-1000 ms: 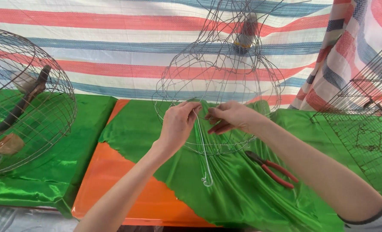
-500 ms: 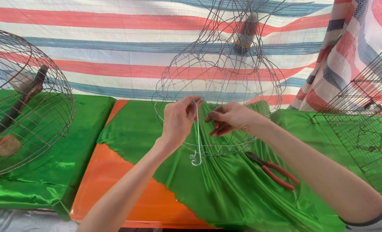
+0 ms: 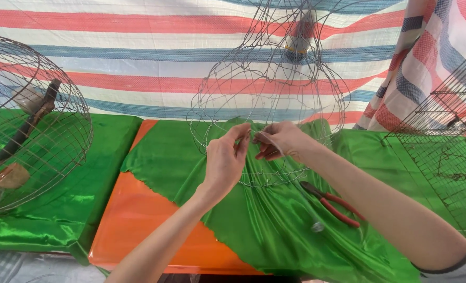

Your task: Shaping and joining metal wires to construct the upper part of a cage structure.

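Note:
A half-built wire cage frame (image 3: 267, 89) hangs over the green satin cloth (image 3: 254, 225) in the middle of the view. My left hand (image 3: 226, 160) pinches a thin wire (image 3: 254, 133) at the frame's lower front between thumb and forefinger. My right hand (image 3: 280, 140) grips the same wire just to the right, fingers curled. The two hands almost touch. A blurred grey wire end (image 3: 317, 226) shows low over the cloth, right of my left forearm.
Red-handled pliers (image 3: 333, 203) lie on the cloth under my right forearm. An orange surface (image 3: 138, 215) shows beneath the cloth. A round wire cage (image 3: 33, 126) stands at left, a square mesh cage (image 3: 448, 152) at right. A striped tarp (image 3: 138, 63) hangs behind.
The long wire loop that dangled under my left hand has been drawn up and swung right. Both hands stay at the frame's lower front, now closer together.

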